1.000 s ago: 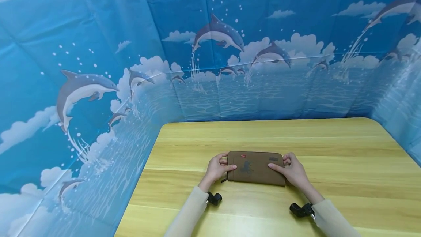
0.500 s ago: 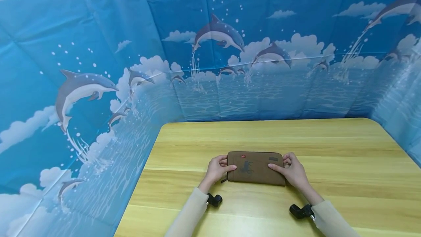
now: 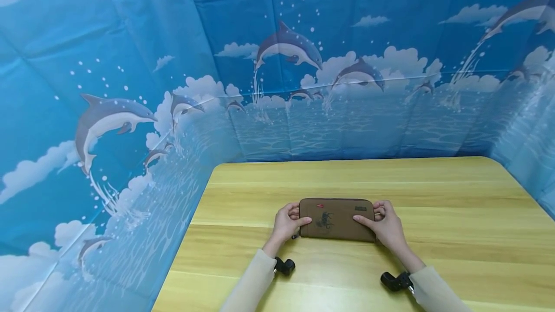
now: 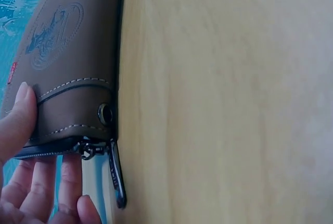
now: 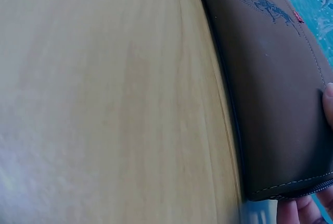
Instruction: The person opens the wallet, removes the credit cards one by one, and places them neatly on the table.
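A brown zip wallet with a dark embossed emblem and a small red tag is held between both hands, its broad face toward the head camera. My left hand grips its left end, thumb on the front and fingers behind. On the right end, my right hand holds it the same way. In the left wrist view, the zipper pull hangs from the wallet's corner beside a round metal snap. The wallet's back is hidden.
Beneath is a light wooden table with rounded far corners. A blue dolphin-print curtain stands behind it and along its sides. Small black wrist cameras sit below each hand.
The wallet has tipped slightly, so its front face shows more squarely to the head camera. Both hands keep their grip in nearly the same place.
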Action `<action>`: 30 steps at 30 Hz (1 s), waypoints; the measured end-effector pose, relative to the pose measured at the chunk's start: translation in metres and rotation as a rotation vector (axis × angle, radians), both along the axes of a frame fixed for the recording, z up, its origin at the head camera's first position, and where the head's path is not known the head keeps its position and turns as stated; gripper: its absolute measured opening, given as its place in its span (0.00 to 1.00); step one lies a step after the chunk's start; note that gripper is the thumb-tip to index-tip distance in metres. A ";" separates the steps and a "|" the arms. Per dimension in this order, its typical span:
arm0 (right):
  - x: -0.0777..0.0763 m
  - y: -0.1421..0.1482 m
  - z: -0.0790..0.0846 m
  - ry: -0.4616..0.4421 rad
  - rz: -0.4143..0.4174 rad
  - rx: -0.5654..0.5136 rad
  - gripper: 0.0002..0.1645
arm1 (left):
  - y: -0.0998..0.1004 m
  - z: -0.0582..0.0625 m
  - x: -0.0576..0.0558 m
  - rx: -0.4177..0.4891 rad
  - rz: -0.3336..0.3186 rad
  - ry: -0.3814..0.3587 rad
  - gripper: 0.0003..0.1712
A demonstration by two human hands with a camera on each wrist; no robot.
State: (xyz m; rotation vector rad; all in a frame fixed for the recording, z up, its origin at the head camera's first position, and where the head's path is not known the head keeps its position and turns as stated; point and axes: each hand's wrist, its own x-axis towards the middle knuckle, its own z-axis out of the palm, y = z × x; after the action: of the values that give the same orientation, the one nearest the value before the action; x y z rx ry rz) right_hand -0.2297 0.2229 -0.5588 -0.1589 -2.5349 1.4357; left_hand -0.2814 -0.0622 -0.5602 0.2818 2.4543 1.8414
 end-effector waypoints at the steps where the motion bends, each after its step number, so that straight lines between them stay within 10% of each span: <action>1: 0.001 0.000 -0.001 0.006 -0.002 -0.002 0.40 | 0.000 0.000 0.001 0.008 0.004 0.002 0.29; 10: 0.002 0.002 0.001 -0.005 0.054 -0.062 0.46 | 0.001 0.000 0.003 0.048 0.033 0.008 0.28; 20: 0.007 0.001 -0.006 -0.052 0.179 -0.033 0.41 | 0.000 0.032 0.023 0.078 -0.035 0.031 0.26; 30: 0.012 0.003 -0.008 -0.055 0.293 -0.159 0.46 | -0.002 0.019 0.016 0.099 -0.040 0.028 0.25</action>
State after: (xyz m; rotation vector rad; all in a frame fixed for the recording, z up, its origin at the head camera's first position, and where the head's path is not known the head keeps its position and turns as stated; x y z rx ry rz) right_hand -0.2182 0.2262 -0.5671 0.1575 -2.5686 1.7639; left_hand -0.2654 -0.0643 -0.5411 0.3621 2.3606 1.9595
